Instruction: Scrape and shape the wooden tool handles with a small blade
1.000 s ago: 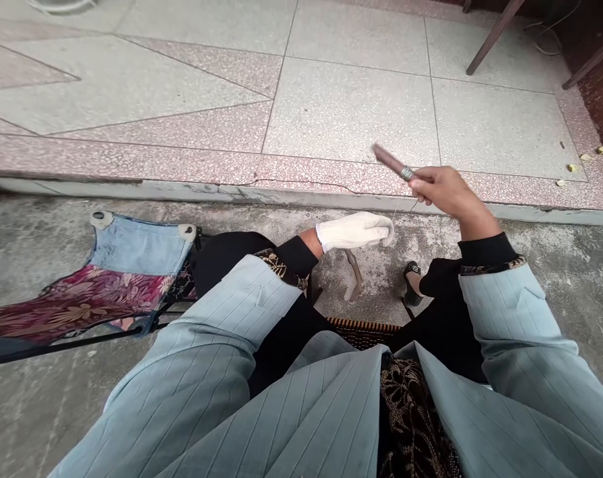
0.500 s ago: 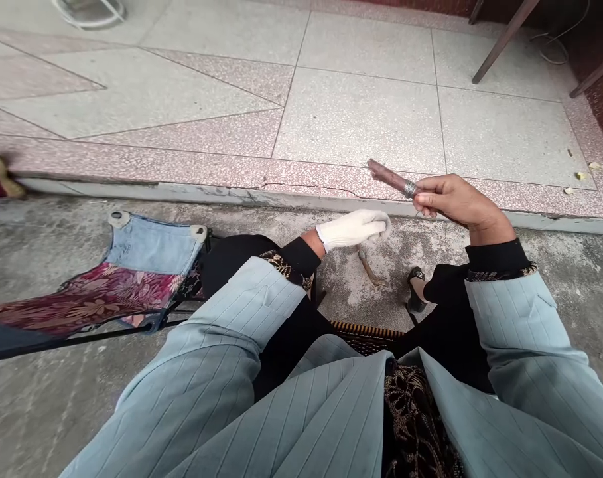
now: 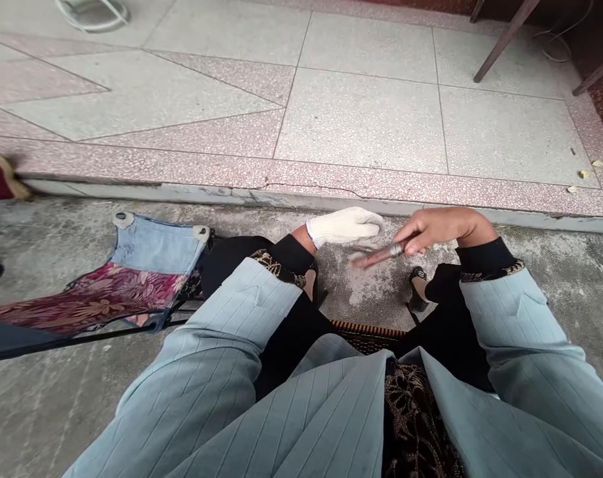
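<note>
My left hand (image 3: 348, 227) wears a white knit glove. Its fingers are curled closed, and what they hold, if anything, is hidden. A thin dark piece (image 3: 365, 248) shows just below the gloved fingertips; I cannot tell whether the glove grips it. My bare right hand (image 3: 438, 229) is closed around one end of a brown wooden stick (image 3: 373, 257) with silvery wire wound near my fingers. The stick is smeared by motion; its free end points left and slightly down, below the glove. My two hands are a short way apart.
A raised tiled step (image 3: 365, 119) runs across in front of me. To the left stands a folding chair (image 3: 156, 245) with denim and floral cloth. My shoe (image 3: 418, 289) rests on rough concrete (image 3: 544, 265). Wooden furniture legs (image 3: 505, 40) stand at upper right.
My right hand has come down and a little left, turning palm down and lowering the stick below the glove. The curved twig seen under my left hand no longer shows there.
</note>
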The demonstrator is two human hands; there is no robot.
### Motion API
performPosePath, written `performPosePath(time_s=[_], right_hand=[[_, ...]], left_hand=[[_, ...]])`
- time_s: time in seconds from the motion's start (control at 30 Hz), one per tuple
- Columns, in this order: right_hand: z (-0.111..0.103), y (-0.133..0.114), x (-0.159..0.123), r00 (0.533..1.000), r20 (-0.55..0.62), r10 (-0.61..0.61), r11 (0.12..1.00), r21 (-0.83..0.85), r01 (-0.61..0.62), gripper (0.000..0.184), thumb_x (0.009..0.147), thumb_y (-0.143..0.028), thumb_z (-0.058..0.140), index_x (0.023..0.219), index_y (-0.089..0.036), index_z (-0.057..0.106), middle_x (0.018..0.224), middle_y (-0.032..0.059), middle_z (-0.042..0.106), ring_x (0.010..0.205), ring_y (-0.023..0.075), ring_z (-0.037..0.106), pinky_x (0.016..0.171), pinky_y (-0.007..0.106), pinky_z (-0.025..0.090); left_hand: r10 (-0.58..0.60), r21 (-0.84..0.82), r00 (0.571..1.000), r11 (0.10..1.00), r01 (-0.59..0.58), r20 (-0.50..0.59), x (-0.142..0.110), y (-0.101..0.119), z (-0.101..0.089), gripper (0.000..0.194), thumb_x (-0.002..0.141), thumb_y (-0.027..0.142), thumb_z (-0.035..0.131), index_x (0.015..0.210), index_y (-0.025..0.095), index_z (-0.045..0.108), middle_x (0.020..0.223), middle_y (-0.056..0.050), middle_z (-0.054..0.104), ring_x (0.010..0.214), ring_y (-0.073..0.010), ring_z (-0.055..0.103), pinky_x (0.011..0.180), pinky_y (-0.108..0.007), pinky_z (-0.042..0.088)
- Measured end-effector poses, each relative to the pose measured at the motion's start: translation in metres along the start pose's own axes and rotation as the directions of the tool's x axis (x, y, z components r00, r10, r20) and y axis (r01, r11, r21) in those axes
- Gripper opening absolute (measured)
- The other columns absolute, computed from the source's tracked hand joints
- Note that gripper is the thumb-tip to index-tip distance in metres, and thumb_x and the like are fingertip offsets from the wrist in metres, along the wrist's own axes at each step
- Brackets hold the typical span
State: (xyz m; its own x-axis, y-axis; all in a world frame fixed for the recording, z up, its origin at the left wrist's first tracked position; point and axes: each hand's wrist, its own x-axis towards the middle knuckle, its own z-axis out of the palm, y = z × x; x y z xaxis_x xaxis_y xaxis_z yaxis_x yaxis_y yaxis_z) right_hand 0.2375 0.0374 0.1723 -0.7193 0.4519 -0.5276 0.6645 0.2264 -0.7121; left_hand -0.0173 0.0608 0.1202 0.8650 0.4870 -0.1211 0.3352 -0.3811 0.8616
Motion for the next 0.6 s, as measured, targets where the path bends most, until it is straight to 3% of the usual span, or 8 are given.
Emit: performPosePath(time_s=[0.03, 0.1, 0.23, 0.3, 0.37, 0.43, 0.5, 0.6], right_hand=[[-0.004, 0.001, -0.006, 0.998, 0.011, -0.067, 0.988, 0.141, 0.065, 0.044, 0.084, -0.057, 0.076, 0.101, -0.017, 0.082, 0.079, 0.0005, 0.071, 0.066, 0.0116, 0.056, 0.064, 0.027, 0.044], [-0.008, 0.001, -0.015, 0.985, -0.136, -0.108, 0.938, 0.314, 0.146, 0.042, 0.086, -0.055, 0.075, 0.102, -0.016, 0.08, 0.076, -0.0003, 0.067, 0.064, 0.0103, 0.053, 0.062, 0.026, 0.042], [-0.007, 0.0, -0.011, 0.874, -0.482, 0.064, 0.894, 0.417, 0.165, 0.028, 0.089, -0.044, 0.072, 0.087, -0.016, 0.072, 0.069, -0.0006, 0.06, 0.062, 0.0105, 0.05, 0.059, 0.026, 0.038], [-0.006, -0.001, -0.003, 0.786, -0.584, 0.203, 0.92, 0.389, 0.051, 0.023, 0.092, -0.038, 0.066, 0.085, -0.016, 0.07, 0.07, 0.0014, 0.06, 0.062, 0.0116, 0.05, 0.06, 0.027, 0.039], [-0.006, -0.001, 0.005, 0.683, -0.659, 0.314, 0.948, 0.259, -0.186, 0.021, 0.094, -0.033, 0.062, 0.089, -0.015, 0.072, 0.076, 0.0051, 0.065, 0.065, 0.014, 0.053, 0.063, 0.03, 0.039], [-0.006, 0.0, 0.013, 0.628, -0.684, 0.371, 0.885, 0.057, -0.462, 0.022, 0.095, -0.03, 0.06, 0.093, -0.014, 0.075, 0.085, 0.0102, 0.071, 0.072, 0.0179, 0.057, 0.066, 0.032, 0.039], [-0.003, 0.001, 0.019, 0.67, -0.617, 0.413, 0.78, -0.139, -0.61, 0.021, 0.094, -0.027, 0.062, 0.092, -0.014, 0.078, 0.091, 0.0136, 0.074, 0.078, 0.0213, 0.06, 0.068, 0.035, 0.039], [0.003, 0.004, 0.019, 0.881, -0.315, 0.353, 0.875, -0.222, -0.43, 0.013, 0.085, -0.027, 0.073, 0.081, -0.017, 0.081, 0.079, 0.0096, 0.074, 0.071, 0.0214, 0.061, 0.066, 0.036, 0.039]], left_hand=[[-0.009, -0.069, 1.0, 0.998, 0.008, -0.019, 0.001, -0.001, 0.002, 0.024, 0.092, 0.035, 0.054, 0.092, 0.015, 0.068, 0.078, -0.001, 0.064, 0.067, -0.0119, 0.053, 0.066, -0.024, 0.041], [-0.042, -0.231, 0.999, 0.972, 0.035, -0.024, 0.003, -0.003, 0.01, 0.021, 0.093, 0.034, 0.054, 0.088, 0.016, 0.064, 0.073, 0.0, 0.06, 0.061, -0.0108, 0.051, 0.061, -0.024, 0.041], [-0.119, -0.463, 0.992, 0.878, 0.121, 0.033, 0.007, -0.004, 0.028, 0.019, 0.095, 0.027, 0.048, 0.082, 0.017, 0.058, 0.065, 0.003, 0.049, 0.051, -0.0084, 0.042, 0.054, -0.022, 0.04], [-0.133, -0.462, 0.991, 0.877, 0.134, 0.034, 0.009, -0.003, 0.034, 0.017, 0.094, 0.024, 0.048, 0.081, 0.017, 0.058, 0.067, 0.003, 0.05, 0.052, -0.0084, 0.044, 0.053, -0.021, 0.04], [-0.129, -0.399, 0.99, 0.906, 0.14, 0.054, 0.009, -0.001, 0.035, 0.018, 0.093, 0.024, 0.047, 0.081, 0.017, 0.059, 0.067, 0.002, 0.052, 0.053, -0.0089, 0.045, 0.052, -0.021, 0.04], [-0.111, -0.307, 0.991, 0.943, 0.127, 0.071, 0.007, 0.0, 0.031, 0.021, 0.094, 0.026, 0.047, 0.082, 0.017, 0.061, 0.066, 0.002, 0.053, 0.054, -0.0096, 0.046, 0.054, -0.022, 0.04], [-0.095, -0.175, 0.995, 0.979, 0.099, 0.029, 0.005, 0.002, 0.023, 0.023, 0.094, 0.03, 0.047, 0.083, 0.017, 0.063, 0.067, 0.001, 0.055, 0.057, -0.0105, 0.049, 0.059, -0.023, 0.041], [-0.089, 0.046, 0.993, 0.995, 0.093, -0.077, 0.002, 0.004, 0.008, 0.026, 0.093, 0.035, 0.05, 0.088, 0.016, 0.067, 0.075, -0.001, 0.063, 0.067, -0.0125, 0.054, 0.068, -0.024, 0.042]])
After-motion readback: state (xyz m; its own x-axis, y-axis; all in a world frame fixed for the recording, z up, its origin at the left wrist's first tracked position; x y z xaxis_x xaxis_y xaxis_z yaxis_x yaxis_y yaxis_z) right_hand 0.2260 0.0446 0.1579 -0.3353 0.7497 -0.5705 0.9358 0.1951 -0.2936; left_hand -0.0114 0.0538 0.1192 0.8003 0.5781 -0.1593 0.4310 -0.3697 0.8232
